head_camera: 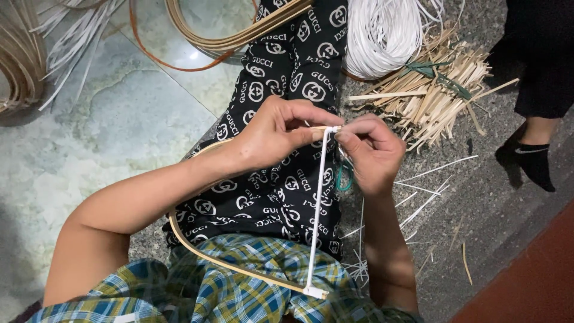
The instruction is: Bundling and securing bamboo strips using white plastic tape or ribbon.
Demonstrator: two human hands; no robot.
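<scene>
Both hands pinch at the hoop (197,251) top: left hand (272,131) grips the hoop end, right hand (371,152) grips the white strip (317,209) between them. Likely mid-binding; next wrap needs steady tension.

white strip (317,209), tan bent cane (227,263); trousers (281,78) black w/ white logo print; shirt (239,287) blue-yellow-green plaid; white coil (382,33); straw-coloured splints (430,96); sock (532,158) black; floor tile (107,119) pale green marbled.

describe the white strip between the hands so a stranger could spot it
Start at the black patterned trousers. Across them a white strip runs taut from the hands down to the curved tan hoop. Unlike the loose white coil above, it is one straight strand.
</scene>
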